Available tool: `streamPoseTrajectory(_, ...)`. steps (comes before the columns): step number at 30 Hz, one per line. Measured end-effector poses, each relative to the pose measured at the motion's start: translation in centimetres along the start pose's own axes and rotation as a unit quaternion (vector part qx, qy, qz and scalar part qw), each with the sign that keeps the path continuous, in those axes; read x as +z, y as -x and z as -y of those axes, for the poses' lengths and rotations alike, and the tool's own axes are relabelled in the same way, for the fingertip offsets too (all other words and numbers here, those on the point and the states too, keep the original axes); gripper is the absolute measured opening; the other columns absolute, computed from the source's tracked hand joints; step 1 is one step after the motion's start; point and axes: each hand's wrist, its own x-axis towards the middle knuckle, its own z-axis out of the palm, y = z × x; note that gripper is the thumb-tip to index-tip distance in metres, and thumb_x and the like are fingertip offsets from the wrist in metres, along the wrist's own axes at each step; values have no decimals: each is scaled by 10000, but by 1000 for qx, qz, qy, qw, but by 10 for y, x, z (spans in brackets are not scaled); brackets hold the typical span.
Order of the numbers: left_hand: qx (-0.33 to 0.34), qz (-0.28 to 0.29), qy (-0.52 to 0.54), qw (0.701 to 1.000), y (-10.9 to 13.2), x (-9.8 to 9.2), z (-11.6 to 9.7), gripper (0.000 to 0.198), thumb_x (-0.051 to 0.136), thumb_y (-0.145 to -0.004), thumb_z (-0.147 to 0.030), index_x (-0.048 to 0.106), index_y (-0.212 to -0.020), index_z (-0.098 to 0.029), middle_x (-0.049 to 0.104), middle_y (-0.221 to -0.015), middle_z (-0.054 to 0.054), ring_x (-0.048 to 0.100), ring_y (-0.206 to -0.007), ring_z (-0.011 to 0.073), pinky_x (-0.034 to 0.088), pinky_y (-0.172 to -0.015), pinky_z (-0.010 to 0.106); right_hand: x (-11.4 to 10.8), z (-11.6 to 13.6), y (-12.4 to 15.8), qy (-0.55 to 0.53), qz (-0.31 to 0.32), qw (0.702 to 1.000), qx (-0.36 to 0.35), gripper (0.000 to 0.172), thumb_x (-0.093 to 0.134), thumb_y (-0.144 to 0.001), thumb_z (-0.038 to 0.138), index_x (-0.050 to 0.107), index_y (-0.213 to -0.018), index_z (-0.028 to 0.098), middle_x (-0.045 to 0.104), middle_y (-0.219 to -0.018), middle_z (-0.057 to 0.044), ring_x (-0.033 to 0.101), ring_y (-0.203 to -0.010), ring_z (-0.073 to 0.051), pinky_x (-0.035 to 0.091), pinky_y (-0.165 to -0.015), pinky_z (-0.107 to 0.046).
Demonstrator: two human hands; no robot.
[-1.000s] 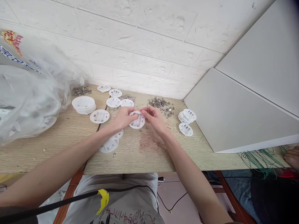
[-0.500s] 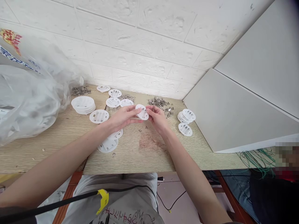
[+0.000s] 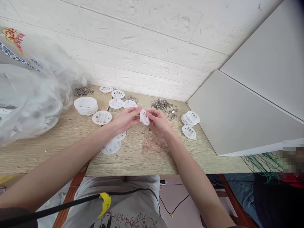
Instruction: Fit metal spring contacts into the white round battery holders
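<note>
Over the middle of the bench, my left hand (image 3: pixel 129 117) is closed on a round white plastic battery plate (image 3: pixel 144 117), thumb at its upper edge. The plate is tilted and turned partly edge-on, with small metal contacts on its face. At the plate's right edge is my right hand (image 3: pixel 158 120), its fingers pinched around a thin metal tool (image 3: pixel 152 110) that points up; its exact kind is too small to tell. Behind the right hand lies a heap of small metal contact pieces (image 3: pixel 161 104). Two loose metal bits (image 3: pixel 143 132) rest on the wood below the plate.
White plates with slots (image 3: pixel 102 117) lie around my left forearm, with a stack (image 3: pixel 85 105) farther left. More plates (image 3: pixel 189 132) sit at right by a grey-white panel (image 3: pixel 249 117). A large clear plastic bag (image 3: pixel 30 95) fills the left. Green wires (image 3: pixel 263 164) lie far right beside another person.
The plate in my left hand has tipped from nearly face-on to more edge-on. My left thumb has shifted up to its edge, and the right-hand tool stands more visibly upright.
</note>
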Motion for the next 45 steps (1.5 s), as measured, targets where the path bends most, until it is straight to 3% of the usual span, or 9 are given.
streamPoseTrajectory(3,13,33,13,999,1,0,-1,241,760,-803,-287,712,-939,-94,710,-1061,139,673,-1007,214,511,-991,385,0,-1,-2,-20,-13,1000,-14,325,793,-641,382,617,-818,174,580,-769,14,473,-636,-81,343,-541,-227)
streamPoseTrajectory(6,9,27,10,1000,2,2,-2,285,799,-742,-184,716,-1003,-103,711,-1094,128,667,-1024,207,489,-1022,387,-5,0,-3,1,-8,999,-31,347,788,-650,417,624,-826,166,543,-713,30,413,-577,-68,288,-509,-229)
streamPoseTrajectory(10,10,17,0,1000,2,2,-3,208,769,-779,-265,725,-915,-115,715,-1044,112,662,-977,179,497,-980,333,-17,4,-3,133,-7,990,-51,271,676,-781,410,659,-894,163,584,-703,7,469,-598,-99,353,-555,-249)
streamPoseTrajectory(14,4,-49,13,999,-1,0,-3,211,764,-780,-331,702,-860,-145,699,-979,79,649,-920,167,520,-931,332,-32,5,-5,372,-116,917,-78,231,586,-819,182,656,-1037,149,672,-878,-60,597,-779,-168,457,-727,-312)
streamPoseTrajectory(18,-21,-82,35,996,0,2,-6,172,718,-816,-303,668,-856,-143,684,-968,84,644,-908,182,538,-926,371,-42,3,-8,481,-135,861,-92,322,470,-777,16,680,-978,155,689,-977,-90,623,-916,-202,465,-866,-356)
streamPoseTrajectory(23,-34,-78,52,995,1,5,-7,166,694,-837,-291,663,-876,-133,682,-976,96,653,-892,189,551,-905,371,-51,10,-3,546,-143,818,-114,186,568,-820,157,735,-902,163,670,-1010,-115,607,-942,-230,446,-866,-364)
streamPoseTrajectory(30,-30,-84,56,994,0,3,-6,181,705,-834,-300,647,-850,-130,666,-954,97,636,-890,190,559,-908,382,-59,24,9,539,-56,840,-16,207,684,-765,384,718,-699,191,706,-748,-54,594,-683,-196,392,-590,-311)
streamPoseTrajectory(37,-28,-80,53,995,0,3,-6,194,718,-826,-302,653,-870,-124,667,-983,114,638,-901,193,559,-909,385,-64,28,12,525,-20,851,-29,259,675,-771,451,750,-707,212,715,-749,-38,568,-660,-174,385,-578,-306)
streamPoseTrajectory(45,-26,-89,45,995,1,4,-6,192,729,-814,-295,658,-859,-122,666,-971,109,634,-898,192,562,-896,378,-58,23,7,515,14,856,-42,130,672,-791,286,721,-701,207,726,-786,-33,597,-705,-183,404,-651,-321)
